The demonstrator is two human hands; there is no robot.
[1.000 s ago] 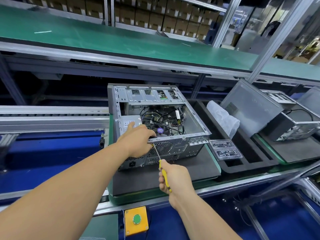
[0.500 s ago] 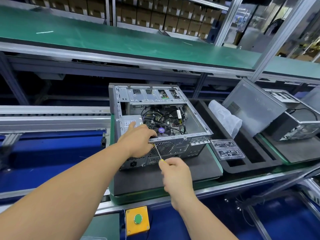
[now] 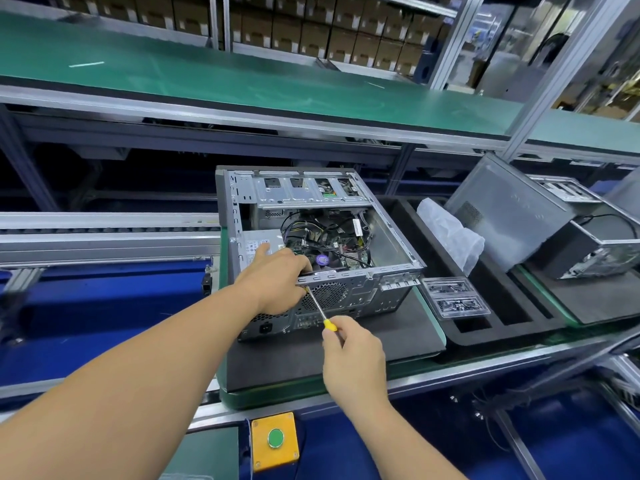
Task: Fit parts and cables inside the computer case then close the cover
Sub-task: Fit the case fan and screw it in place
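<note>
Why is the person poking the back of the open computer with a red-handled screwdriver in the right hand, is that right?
Nearly right, but the handle is yellow, not red. The head view shows the right hand holding a yellow-handled screwdriver, its tip against the back of the open computer case, while the left hand rests on the case's edge.

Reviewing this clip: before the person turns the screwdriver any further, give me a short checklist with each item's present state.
1. Right hand grips the screwdriver by its yellow handle: ok.
2. Screwdriver tip is at the rear panel's top edge, beside the fan grille: ok.
3. Tip seated in a screw head: cannot tell, the left hand hides it.
4. Left hand rests on the computer case and steadies it: ok.
5. Case sits flat on the dark foam pad: ok.
6. Cables tucked clear of the open side for the cover: cannot tell.
</note>
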